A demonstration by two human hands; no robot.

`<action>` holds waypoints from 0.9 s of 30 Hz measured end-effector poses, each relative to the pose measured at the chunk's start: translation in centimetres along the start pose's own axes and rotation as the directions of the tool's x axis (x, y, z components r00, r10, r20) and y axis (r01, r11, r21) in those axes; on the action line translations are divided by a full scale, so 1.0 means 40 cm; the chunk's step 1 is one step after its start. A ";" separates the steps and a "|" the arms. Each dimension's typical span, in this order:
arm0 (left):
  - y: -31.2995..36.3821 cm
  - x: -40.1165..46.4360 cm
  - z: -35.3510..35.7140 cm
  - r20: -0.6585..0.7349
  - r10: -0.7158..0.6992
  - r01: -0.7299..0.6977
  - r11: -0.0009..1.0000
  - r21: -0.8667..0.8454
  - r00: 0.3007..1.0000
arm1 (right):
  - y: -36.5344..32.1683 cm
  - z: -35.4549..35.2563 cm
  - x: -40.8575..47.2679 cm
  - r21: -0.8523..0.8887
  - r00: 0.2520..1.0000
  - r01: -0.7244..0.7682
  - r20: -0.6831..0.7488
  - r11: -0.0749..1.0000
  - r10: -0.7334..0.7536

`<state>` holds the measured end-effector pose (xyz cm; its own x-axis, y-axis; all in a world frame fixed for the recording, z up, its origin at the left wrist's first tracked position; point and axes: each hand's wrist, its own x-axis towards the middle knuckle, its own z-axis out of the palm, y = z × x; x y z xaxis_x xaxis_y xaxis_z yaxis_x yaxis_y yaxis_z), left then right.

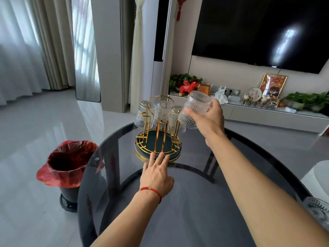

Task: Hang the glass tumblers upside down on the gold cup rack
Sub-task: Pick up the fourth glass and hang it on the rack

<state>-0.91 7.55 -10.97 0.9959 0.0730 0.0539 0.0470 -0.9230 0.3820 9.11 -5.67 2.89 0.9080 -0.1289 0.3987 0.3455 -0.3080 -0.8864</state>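
- Your right hand (209, 120) is clamped around a ribbed glass tumbler (196, 102), held tilted with its base up, above the right side of the gold cup rack (158, 129).
- Your left hand (156, 173) lies flat and empty, fingers spread, fingertips touching the near rim of the rack's round green base.
- Several tumblers already hang upside down on the rack: one far left (143, 114), one at centre (162, 111), others on the right, partly hidden by the held glass.
- The rack stands at the far edge of the dark round glass table (195, 202); the near surface is open.
- Another tumbler (318, 211) sits at the table's near right edge.
- A red-lined bin (68, 166) stands on the floor just left of the table.
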 end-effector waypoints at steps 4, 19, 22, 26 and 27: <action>0.004 -0.003 -0.012 0.038 -0.011 0.011 1.000 0.008 0.999 | 0.029 0.051 0.011 -0.113 1.000 -0.004 0.005 0.994 0.004; 0.011 0.000 -0.018 0.092 -0.012 0.008 0.999 0.036 0.996 | 0.107 0.108 -0.037 -0.417 0.984 0.100 0.175 0.903 -0.028; 0.016 0.000 -0.018 0.094 -0.016 0.011 0.999 0.047 0.995 | 0.119 0.108 -0.039 -0.420 0.980 0.115 0.195 0.900 -0.034; 0.017 -0.002 -0.016 0.099 -0.021 0.016 0.998 0.059 0.995 | 0.128 0.100 -0.045 -0.427 0.964 0.129 0.265 0.895 -0.013; 0.019 -0.002 -0.014 0.099 -0.023 0.018 0.998 0.054 0.995 | 0.131 0.093 -0.049 -0.428 0.958 0.122 0.288 0.896 0.007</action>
<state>-1.00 7.06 -10.18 0.9973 0.0565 -0.0461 0.0686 -0.9407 0.3321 10.02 -3.54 -3.39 0.9401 0.1458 0.3080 0.3189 -0.6949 -0.6445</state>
